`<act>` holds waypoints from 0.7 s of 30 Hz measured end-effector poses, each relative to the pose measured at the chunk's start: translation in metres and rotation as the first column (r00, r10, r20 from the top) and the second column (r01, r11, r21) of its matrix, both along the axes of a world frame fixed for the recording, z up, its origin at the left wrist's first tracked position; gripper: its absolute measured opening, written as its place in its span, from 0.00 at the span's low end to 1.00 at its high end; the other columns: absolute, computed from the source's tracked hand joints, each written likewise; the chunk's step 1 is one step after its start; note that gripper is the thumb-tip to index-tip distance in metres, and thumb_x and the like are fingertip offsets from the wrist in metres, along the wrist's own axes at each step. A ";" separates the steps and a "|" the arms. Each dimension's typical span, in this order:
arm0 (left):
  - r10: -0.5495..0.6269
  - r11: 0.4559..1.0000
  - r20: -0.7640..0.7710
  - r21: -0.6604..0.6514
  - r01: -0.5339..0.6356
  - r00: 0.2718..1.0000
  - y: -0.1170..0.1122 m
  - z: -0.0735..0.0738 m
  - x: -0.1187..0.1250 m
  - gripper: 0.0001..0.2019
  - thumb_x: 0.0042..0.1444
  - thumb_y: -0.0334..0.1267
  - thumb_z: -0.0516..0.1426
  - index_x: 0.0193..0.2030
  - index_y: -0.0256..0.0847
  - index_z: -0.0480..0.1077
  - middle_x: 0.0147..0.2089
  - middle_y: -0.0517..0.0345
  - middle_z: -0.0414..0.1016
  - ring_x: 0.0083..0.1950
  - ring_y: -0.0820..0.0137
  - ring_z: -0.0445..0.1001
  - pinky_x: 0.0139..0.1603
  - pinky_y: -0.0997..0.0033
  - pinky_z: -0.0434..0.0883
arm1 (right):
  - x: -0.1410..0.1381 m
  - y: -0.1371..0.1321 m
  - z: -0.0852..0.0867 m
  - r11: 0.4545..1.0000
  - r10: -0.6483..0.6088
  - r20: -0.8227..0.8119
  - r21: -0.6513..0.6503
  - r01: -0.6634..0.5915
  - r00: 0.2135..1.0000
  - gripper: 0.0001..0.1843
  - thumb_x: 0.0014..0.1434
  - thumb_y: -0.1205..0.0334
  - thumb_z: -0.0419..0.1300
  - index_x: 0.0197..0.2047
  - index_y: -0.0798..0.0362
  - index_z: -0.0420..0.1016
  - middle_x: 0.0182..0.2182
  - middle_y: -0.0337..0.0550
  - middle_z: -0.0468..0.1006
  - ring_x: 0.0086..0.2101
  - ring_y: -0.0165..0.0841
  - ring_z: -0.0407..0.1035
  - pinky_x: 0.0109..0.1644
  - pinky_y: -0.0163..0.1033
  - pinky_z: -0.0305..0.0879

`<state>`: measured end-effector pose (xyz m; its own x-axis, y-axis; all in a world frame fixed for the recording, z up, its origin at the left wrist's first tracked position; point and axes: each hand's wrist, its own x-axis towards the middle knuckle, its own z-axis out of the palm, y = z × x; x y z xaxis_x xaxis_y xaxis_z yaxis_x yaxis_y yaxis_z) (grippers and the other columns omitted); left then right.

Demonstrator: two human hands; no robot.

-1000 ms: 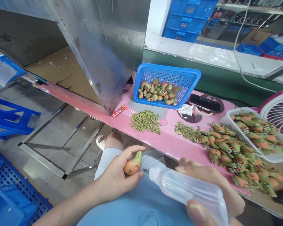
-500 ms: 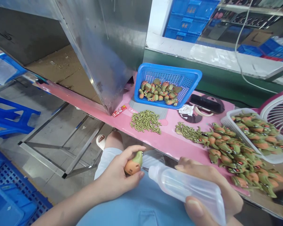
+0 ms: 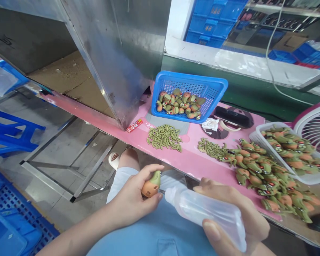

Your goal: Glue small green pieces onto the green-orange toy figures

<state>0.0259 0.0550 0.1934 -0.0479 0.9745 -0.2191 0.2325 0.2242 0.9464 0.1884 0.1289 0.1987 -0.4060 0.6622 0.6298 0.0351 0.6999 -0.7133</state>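
My left hand (image 3: 130, 199) is closed around a small orange and green toy figure (image 3: 151, 185), held over my lap. My right hand (image 3: 237, 217) grips a clear plastic squeeze bottle (image 3: 202, 211). The bottle's thin nozzle points left and touches the toy's side. Just beyond my hands runs the pink table (image 3: 189, 161) edge.
A blue basket (image 3: 189, 85) with several toy figures stands at the back of the table. Two heaps of small green parts (image 3: 164, 137) lie in the middle. At the right are a pile of figures (image 3: 266, 177), a white basket (image 3: 290, 149) of them and a fan (image 3: 317, 128). A steel cabinet (image 3: 117, 53) rises at left.
My right hand and the bottle have shifted slightly left, bringing the nozzle closer against the toy. The left hand has stayed nearly still.
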 end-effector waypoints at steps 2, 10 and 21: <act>-0.004 1.000 -0.062 -0.014 0.003 0.998 0.001 0.001 0.000 0.22 0.49 0.32 0.50 0.53 0.40 0.58 0.26 0.66 0.55 0.25 0.75 0.56 0.26 0.77 0.57 | -0.002 0.003 0.008 0.997 0.045 0.003 0.057 -0.045 0.999 0.08 0.59 0.56 0.53 0.37 0.52 0.65 0.19 0.40 0.68 0.18 0.30 0.62 0.19 0.35 0.60; 0.047 0.998 -0.140 -0.027 -0.051 0.989 0.003 -0.004 -0.003 0.21 0.49 0.35 0.51 0.52 0.41 0.58 0.27 0.65 0.63 0.26 0.73 0.61 0.28 0.76 0.61 | -0.005 0.011 0.011 0.995 0.081 -0.003 -0.054 -0.081 0.997 0.13 0.59 0.53 0.53 0.36 0.56 0.67 0.21 0.40 0.70 0.18 0.27 0.64 0.18 0.29 0.61; 0.405 0.908 -0.102 -0.073 -0.413 0.909 -0.002 -0.016 -0.013 0.21 0.48 0.44 0.53 0.49 0.41 0.63 0.26 0.63 0.64 0.26 0.71 0.62 0.31 0.72 0.61 | 0.044 0.056 -0.098 0.707 -0.326 0.044 -0.651 0.275 0.944 0.23 0.42 0.49 0.64 0.35 0.54 0.60 0.25 0.42 0.71 0.24 0.32 0.66 0.26 0.35 0.63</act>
